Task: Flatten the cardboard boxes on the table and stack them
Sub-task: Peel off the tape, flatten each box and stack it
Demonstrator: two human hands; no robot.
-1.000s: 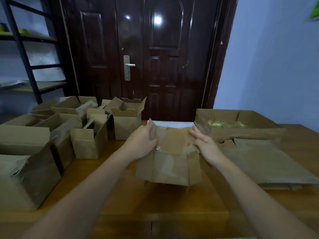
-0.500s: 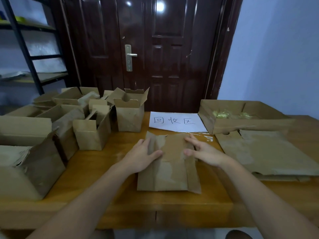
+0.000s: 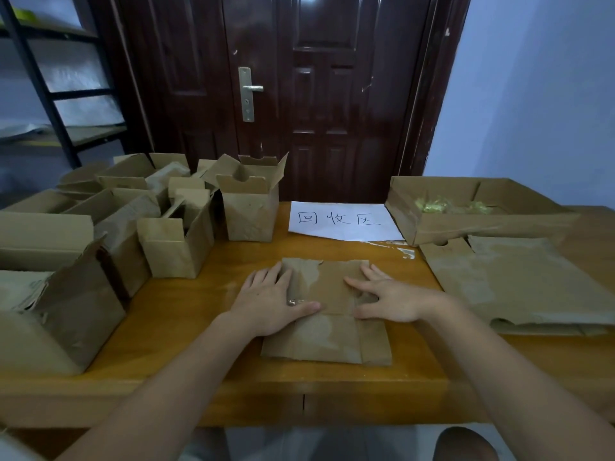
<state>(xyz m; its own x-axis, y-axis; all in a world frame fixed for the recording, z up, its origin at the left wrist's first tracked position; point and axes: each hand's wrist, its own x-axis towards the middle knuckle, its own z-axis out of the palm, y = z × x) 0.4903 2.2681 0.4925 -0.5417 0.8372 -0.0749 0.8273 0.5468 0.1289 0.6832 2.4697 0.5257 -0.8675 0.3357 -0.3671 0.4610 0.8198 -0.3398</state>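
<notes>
1. Wooden table (image 3: 186, 331) is sitting in front of a dark door (image 3: 332, 94); blue wall to the R, shelf rack far L. Paper sign (image 3: 342, 221) is lying at table's back edge.
2. Flattened box (image 3: 327, 334) is lying at table centre, near the front edge, under both hands.
3. L hand (image 3: 271, 304) is pressing on the box's L side: fingers straight, slightly spread, thumb lying out along a crease. Not gripping anything.
4. R hand (image 3: 392, 299) is pressing on the R side: fingers extended and spread, palm down, holding nothing.
5. Unflattened boxes (image 3: 186, 241) are standing in a cluster at L, approx. a dozen, some w/ flaps up.
6. Flat stack (image 3: 519, 284) is lying at R, just in front of a shallow tray (image 3: 472, 224) w/ something yellow inside.
7. Judgement: step in hand = pressing the box flat. Doing it well means spreading pressure outward along the creases, palms moving toward the edges so side panels aren't springing back; far flaps look slightly raised, so needing extra pressure there.
8. Judgement: once flat, box is going onto the R stack, edges aligned. Most boxes remaining, so task is early.
</notes>
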